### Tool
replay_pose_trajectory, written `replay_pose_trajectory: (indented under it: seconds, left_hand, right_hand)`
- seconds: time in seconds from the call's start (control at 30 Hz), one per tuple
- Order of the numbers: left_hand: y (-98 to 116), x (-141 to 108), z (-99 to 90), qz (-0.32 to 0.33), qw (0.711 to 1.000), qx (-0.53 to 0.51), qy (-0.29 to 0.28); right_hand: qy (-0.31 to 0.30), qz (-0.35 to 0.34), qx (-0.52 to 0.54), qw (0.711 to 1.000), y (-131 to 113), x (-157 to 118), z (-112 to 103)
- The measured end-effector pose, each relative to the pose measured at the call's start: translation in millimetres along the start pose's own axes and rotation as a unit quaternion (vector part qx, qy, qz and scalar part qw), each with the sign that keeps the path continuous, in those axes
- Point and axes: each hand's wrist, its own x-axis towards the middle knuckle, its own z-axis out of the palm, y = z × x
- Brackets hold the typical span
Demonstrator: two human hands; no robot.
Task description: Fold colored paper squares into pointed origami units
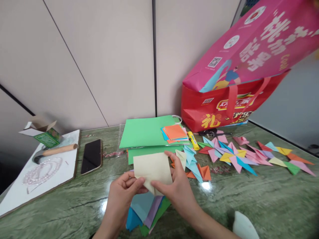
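Note:
Between my two hands is a cream sheet of origami paper (152,167), raised above the table and bent to a point at its lower edge. My left hand (127,189) pinches its lower left side with thumb and fingers. On the right side, my right hand (175,182) grips it, thumb in front and fingers partly hidden behind. Under the sheet lies a loose pile of coloured paper (143,204) in blue, purple and green. Just past my right hand are folded light-blue pieces (191,159) and an orange folded piece (204,171).
Green sheets (144,131) carry small orange squares (174,132), with a yellow glue stick (193,140) beside them. Folded paper stars (233,154) spread rightward before red and pink bags (199,109). Leftward lie a phone (91,156) and a white board (67,172) with a sickle (57,151) and small box (47,137).

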Motion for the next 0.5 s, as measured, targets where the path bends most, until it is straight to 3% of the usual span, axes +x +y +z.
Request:
replay_pose_trajectory:
  seconds: [0.27, 0.5]
  left_hand:
    - [-0.8, -0.6, -0.4, -0.004, 1.000, 0.001, -0.017]
    - [0.5, 0.1, 0.8, 0.012, 1.000, 0.006, -0.009]
  right_hand:
    - [-0.040, 0.002, -0.052, 0.998, -3.6, 7.0, -5.2]
    - [-0.045, 0.022, -0.037, 0.998, -6.1, 6.6, -5.8]
